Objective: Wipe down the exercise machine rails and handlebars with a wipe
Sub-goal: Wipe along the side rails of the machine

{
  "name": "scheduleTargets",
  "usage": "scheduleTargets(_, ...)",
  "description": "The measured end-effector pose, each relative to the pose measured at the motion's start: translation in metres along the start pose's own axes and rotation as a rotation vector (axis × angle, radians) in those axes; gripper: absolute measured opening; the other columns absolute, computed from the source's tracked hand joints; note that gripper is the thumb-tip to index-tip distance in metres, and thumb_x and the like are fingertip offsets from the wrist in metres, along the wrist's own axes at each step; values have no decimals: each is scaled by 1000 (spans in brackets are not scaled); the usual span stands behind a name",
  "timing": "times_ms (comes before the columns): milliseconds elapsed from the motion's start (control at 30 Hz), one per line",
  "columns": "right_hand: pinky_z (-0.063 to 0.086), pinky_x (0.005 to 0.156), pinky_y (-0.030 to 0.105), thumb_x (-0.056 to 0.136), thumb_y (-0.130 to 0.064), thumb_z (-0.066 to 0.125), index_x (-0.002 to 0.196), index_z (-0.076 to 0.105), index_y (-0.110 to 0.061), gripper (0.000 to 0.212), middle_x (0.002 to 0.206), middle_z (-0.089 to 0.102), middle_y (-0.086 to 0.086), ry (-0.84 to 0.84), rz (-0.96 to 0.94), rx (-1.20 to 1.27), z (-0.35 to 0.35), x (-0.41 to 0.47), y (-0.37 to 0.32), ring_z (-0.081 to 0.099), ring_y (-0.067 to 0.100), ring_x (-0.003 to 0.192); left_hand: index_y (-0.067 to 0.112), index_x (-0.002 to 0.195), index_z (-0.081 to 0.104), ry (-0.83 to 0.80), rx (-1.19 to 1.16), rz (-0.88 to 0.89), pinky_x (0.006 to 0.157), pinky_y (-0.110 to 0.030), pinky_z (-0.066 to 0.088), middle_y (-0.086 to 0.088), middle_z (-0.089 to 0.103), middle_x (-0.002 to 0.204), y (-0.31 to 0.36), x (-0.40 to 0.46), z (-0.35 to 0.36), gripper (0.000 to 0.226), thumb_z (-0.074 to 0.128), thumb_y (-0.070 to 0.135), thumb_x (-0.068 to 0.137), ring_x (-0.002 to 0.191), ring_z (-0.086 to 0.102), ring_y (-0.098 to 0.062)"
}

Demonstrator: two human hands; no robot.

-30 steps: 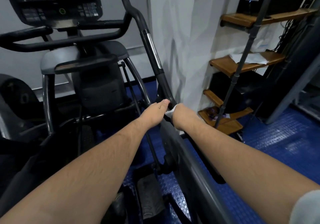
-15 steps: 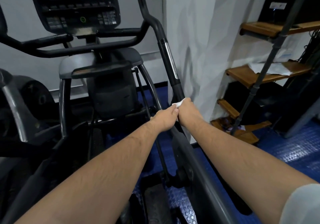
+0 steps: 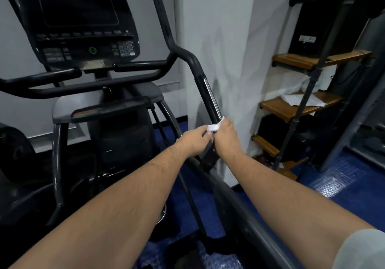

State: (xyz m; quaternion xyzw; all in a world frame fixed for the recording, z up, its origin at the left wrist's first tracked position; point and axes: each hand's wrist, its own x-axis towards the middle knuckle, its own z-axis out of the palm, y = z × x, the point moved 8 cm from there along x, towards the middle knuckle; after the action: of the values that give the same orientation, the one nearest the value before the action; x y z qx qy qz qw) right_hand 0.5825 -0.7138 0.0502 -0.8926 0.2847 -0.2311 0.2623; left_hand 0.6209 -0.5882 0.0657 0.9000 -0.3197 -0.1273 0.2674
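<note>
The black moving handlebar (image 3: 205,89) of the elliptical machine rises from centre to upper left, with a chrome strip on its grip. A white wipe (image 3: 215,125) is wrapped against the bar just below that strip. My right hand (image 3: 226,137) is closed around the bar with the wipe under its fingers. My left hand (image 3: 194,140) reaches in from the left, its fingertips pinching the wipe's left end. The grey side rail (image 3: 245,210) runs down toward the lower right between my forearms.
The console (image 3: 83,25) and fixed black handlebars (image 3: 83,85) stand to the left. A white pillar (image 3: 225,50) is right behind the bar. Wooden steps (image 3: 291,106) with a black pipe railing (image 3: 308,89) stand at right. Blue studded flooring (image 3: 333,185) lies below.
Both hands have slid up the handlebar with the wipe, from the joint near the rail to just under the chrome strip. The camera moved closer and higher.
</note>
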Motion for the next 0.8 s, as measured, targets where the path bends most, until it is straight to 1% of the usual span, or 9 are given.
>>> scheduleTargets(67,51,89,47,98,-14,45,131,44,-6,33,124,56,18,39,1,8,0,5,-7,58,36,110,34,143,44,16,9,2,103,-44,42,-1,61,131,-3,1,-10,45,33,47,101,122,53,-27)
scheduleTargets(133,50,90,45,99,-14,48,134,43,-4,37,126,57,18,80,-8,-36,-3,14,-17,60,36,111,35,148,37,16,13,1,106,-45,40,0,56,140,-9,6,-16,52,32,51,99,128,50,-26)
scheduleTargets(233,52,85,45,99,-16,51,127,47,-4,31,123,60,18,101,-32,-44,-7,33,-35,62,37,108,33,153,29,19,-19,-18,112,-46,34,1,44,152,-20,20,-24,62,30,58,95,139,41,-25)
scheduleTargets(300,51,80,41,98,-22,58,122,49,-3,32,120,61,17,118,-43,-33,-9,49,-49,64,36,106,28,154,27,41,-39,-32,115,-40,30,0,37,156,-26,29,-29,61,32,54,99,142,35,-24)
scheduleTargets(433,45,68,33,98,-28,62,117,49,-3,34,115,64,16,186,-130,-110,-14,82,-81,69,33,98,23,155,26,68,-66,0,114,-32,27,-2,35,157,-32,44,-41,58,31,49,103,143,33,-22)
scheduleTargets(600,52,68,37,98,-42,59,113,49,-5,42,110,65,15,239,-201,-110,-23,122,-119,71,34,93,21,150,38,154,-100,-51,107,-34,32,-5,45,150,-38,71,-77,55,27,50,103,138,40,-27)
scheduleTargets(667,49,70,36,98,-42,57,114,51,-6,40,110,65,14,196,-200,-65,-25,139,-132,69,33,97,20,132,52,206,-125,-54,94,-35,38,-7,59,131,-34,80,-92,48,26,48,104,126,51,-30)
scheduleTargets(700,47,71,35,99,-41,56,115,52,-7,38,109,65,12,161,-188,-26,-25,148,-135,68,32,97,20,126,54,235,-151,-57,90,-35,38,-7,62,124,-31,83,-99,46,26,48,104,122,53,-30)
scheduleTargets(800,43,69,35,98,-41,54,114,54,-11,34,105,66,7,121,-165,67,-27,159,-137,66,30,93,18,135,52,328,-222,-83,91,-31,33,-8,58,132,-26,93,-115,50,24,46,105,124,50,-28)
